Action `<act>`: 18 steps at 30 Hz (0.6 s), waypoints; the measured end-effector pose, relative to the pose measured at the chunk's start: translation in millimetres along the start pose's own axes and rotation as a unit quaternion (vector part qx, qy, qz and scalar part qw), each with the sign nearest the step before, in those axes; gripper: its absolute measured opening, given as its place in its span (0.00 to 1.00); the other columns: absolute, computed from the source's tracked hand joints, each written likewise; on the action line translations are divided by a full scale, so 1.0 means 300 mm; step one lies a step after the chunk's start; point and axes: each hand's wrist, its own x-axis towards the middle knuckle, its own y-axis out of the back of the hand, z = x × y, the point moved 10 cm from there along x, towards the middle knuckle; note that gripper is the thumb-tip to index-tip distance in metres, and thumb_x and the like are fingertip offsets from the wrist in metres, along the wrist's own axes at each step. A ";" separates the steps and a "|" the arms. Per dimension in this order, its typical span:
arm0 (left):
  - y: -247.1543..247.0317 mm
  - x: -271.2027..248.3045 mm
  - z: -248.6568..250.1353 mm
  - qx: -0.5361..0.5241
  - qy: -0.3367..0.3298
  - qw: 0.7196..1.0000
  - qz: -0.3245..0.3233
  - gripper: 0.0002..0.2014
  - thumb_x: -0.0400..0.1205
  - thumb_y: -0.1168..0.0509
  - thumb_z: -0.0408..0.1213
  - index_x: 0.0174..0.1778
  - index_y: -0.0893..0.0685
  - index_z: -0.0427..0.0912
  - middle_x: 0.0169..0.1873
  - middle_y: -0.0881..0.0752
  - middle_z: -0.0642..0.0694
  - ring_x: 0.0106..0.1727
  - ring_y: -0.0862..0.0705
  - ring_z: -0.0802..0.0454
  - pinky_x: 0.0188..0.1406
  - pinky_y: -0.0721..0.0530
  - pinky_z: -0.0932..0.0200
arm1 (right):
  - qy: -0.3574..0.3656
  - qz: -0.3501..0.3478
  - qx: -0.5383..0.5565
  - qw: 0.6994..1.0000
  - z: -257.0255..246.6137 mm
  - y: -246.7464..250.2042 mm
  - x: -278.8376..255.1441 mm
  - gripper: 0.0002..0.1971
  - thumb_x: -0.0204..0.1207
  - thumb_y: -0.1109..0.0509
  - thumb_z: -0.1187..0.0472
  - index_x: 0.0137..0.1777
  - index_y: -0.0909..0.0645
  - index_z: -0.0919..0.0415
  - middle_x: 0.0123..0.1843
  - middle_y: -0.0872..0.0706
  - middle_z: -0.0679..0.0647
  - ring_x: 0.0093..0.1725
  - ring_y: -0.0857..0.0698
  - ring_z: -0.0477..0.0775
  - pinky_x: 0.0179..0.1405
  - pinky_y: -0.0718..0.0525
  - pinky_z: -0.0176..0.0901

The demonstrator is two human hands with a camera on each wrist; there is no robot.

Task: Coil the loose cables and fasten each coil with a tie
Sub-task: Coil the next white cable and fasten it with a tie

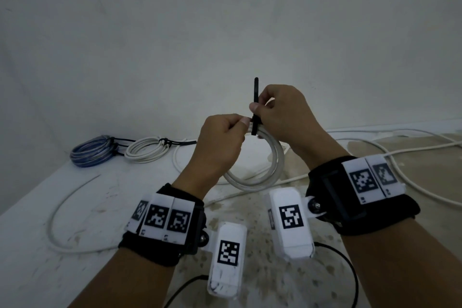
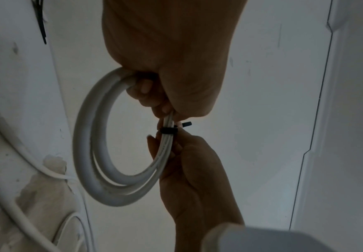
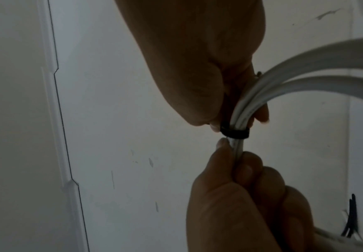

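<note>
Fingers of my left hand [image 1: 220, 142] were curled round the white coil [image 1: 260, 172], gripping its bundled strands just beside the black tie [image 1: 255, 107]; my right hand [image 1: 282, 115] pinched the tie's upright tail. The coil hung between both hands, above the table [image 1: 37, 232]. I judged the cable light but springy, best gripped close to the tie. Farther off lay a tied white coil [image 1: 146, 149] and a blue coil [image 1: 92, 150].

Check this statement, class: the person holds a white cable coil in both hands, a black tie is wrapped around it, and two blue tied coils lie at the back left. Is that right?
Not quite. Only one is blue: the head view shows a blue coil beside a white tied coil. The rest holds: left hand and right hand hold the white cable coil, black tie around it.
</note>
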 end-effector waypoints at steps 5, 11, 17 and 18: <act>-0.006 0.001 0.027 0.009 -0.032 0.999 -0.009 0.14 0.87 0.40 0.37 0.42 0.10 0.48 0.23 0.22 0.48 0.24 0.30 0.59 0.27 0.31 0.62 | -0.059 -0.009 0.065 0.996 0.031 0.005 -0.015 0.11 0.78 0.28 0.61 0.36 0.22 0.62 0.36 0.15 0.57 0.41 0.11 0.70 0.43 0.11 0.67; -0.041 -0.007 0.050 0.056 -0.084 0.994 -0.036 0.15 0.87 0.40 0.37 0.41 0.12 0.36 0.26 0.23 0.41 0.27 0.30 0.57 0.27 0.32 0.60 | -0.121 -0.009 0.154 0.981 0.083 0.003 -0.031 0.11 0.80 0.31 0.68 0.35 0.23 0.66 0.38 0.11 0.60 0.32 0.12 0.56 0.38 0.08 0.59; -0.026 0.007 0.031 0.012 -0.037 0.998 -0.043 0.13 0.87 0.41 0.36 0.47 0.10 0.46 0.22 0.22 0.53 0.22 0.31 0.60 0.22 0.33 0.68 | -0.144 -0.012 0.204 0.968 0.081 -0.016 -0.040 0.09 0.83 0.33 0.65 0.42 0.24 0.67 0.38 0.14 0.62 0.23 0.13 0.56 0.25 0.10 0.49; -0.027 0.009 0.018 -0.001 -0.019 0.999 -0.051 0.13 0.88 0.41 0.36 0.49 0.10 0.46 0.20 0.23 0.58 0.21 0.30 0.63 0.21 0.33 0.72 | -0.145 -0.023 0.209 0.967 0.078 -0.022 -0.043 0.08 0.84 0.34 0.64 0.43 0.24 0.67 0.39 0.15 0.63 0.23 0.13 0.56 0.24 0.11 0.49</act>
